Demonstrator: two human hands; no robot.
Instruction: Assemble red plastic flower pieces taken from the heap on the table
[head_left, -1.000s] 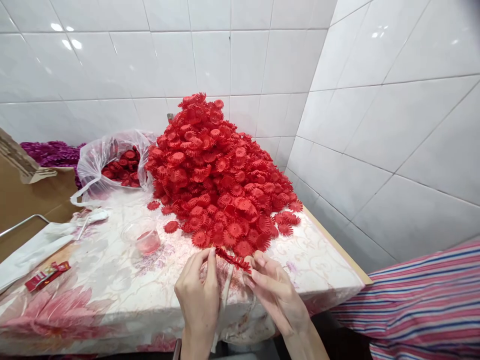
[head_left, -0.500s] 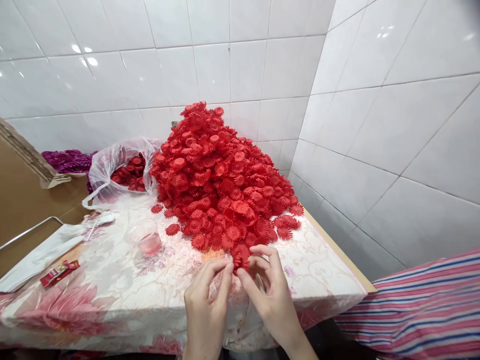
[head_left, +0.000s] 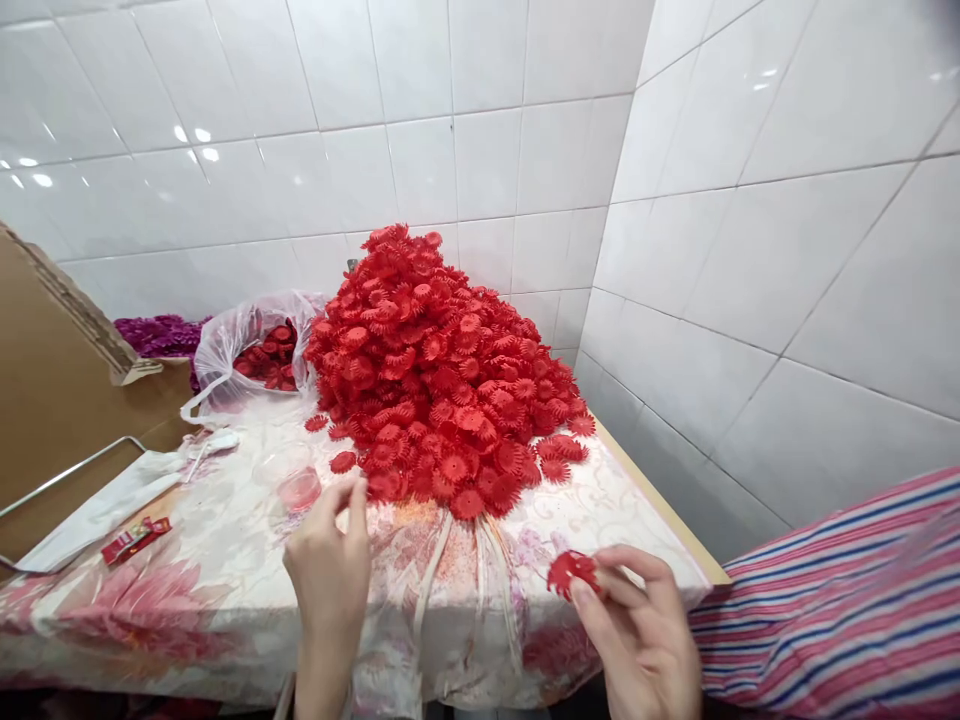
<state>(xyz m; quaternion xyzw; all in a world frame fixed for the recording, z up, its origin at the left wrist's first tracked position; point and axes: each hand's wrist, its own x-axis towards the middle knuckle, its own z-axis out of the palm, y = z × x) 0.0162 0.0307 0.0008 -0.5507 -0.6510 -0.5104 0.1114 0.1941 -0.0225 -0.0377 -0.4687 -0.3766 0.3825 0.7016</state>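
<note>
Red toothed disc [head_left: 562, 568] now stays pinched by the right hand [head_left: 649, 628] alone near the table's [head_left: 660, 507] front-right corner, the left hand [head_left: 330, 555] parted, fingertips nearly meeting, hold unclear.

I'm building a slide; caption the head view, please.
Right hand holding a red flower disc, left hand near a heaped red pile.

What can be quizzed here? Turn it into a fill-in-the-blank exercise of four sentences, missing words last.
1. A red disc away from the heap is pinched in the ____ hand.
2. From the camera, the plastic bag is to the ____ of the heap.
3. The fabric is patterned with ____.
4. The wall is covered in white ____.

Missing words: right; left; stripes; tiles.
</note>
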